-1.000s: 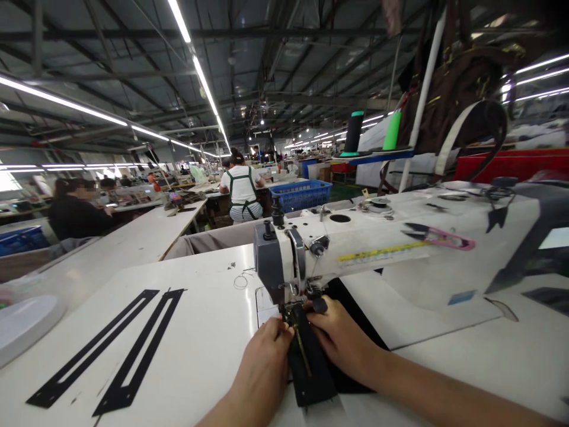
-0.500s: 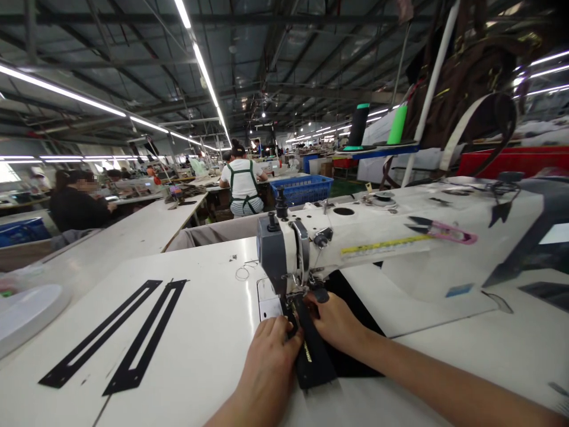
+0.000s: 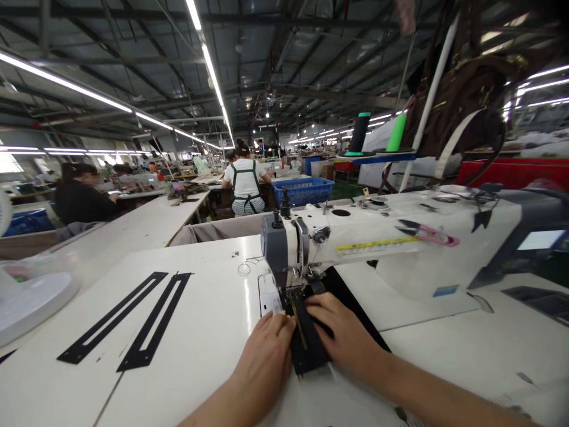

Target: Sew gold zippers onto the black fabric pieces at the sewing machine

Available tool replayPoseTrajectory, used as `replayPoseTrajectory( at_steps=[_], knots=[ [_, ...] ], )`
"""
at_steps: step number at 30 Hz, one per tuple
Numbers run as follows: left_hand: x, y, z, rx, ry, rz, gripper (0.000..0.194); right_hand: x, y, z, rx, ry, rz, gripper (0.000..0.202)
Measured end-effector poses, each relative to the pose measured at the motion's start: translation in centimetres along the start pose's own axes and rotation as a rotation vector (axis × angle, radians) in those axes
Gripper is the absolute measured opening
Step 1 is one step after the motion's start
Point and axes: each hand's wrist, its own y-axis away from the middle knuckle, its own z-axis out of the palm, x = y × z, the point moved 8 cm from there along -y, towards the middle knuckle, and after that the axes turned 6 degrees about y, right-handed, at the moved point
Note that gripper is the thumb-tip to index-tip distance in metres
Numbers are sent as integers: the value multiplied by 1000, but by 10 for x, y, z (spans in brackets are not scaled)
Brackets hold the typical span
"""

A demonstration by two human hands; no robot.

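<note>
A black strip piece [image 3: 313, 350] with a gold zipper line lies under the needle area of the white sewing machine [image 3: 373, 237]. My left hand [image 3: 269, 350] is at the strip's left edge, its fingers together and curled on it. From the right, my right hand [image 3: 338, 329] presses on the strip with bent fingers, close to the presser foot. Beneath my right hand a larger black panel [image 3: 355, 299] extends back and to the right. Two black slotted frames [image 3: 155, 323] lie flat on the white table at the left.
A white round base [image 3: 40, 302] stands at the left edge. Pink-handled snips [image 3: 433, 234] rest on the machine arm. Thread cones [image 3: 397, 133] stand behind it. A blue basket [image 3: 302, 193] and seated people are farther off.
The camera view has shifted a little. My right hand has moved back from beside the needle and lies farther over the strip. The strip's near end sits slightly farther forward, toward the machine.
</note>
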Motion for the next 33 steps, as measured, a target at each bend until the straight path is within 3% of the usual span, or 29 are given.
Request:
replayPoseTrajectory(
  at_steps=[2,4,13,20,28,33],
  knots=[
    [5,6,-2,50,-13,53,36,-20,25,-3,-20,-5,-217,39],
    [12,10,-2,94,-47,120,28,-26,40,-1,-64,27,-293,43],
    [11,5,5,170,-170,219,17,-22,29,-1,-88,-17,-262,44],
    [-4,-4,12,107,-171,192,20,-15,18,-3,-43,-110,-237,36],
    [-3,-13,-1,128,-135,261,27,-4,1,2,-46,-128,-203,32],
    [-6,-15,-2,111,-109,289,28,1,-6,2,18,-151,-195,34]
  ],
)
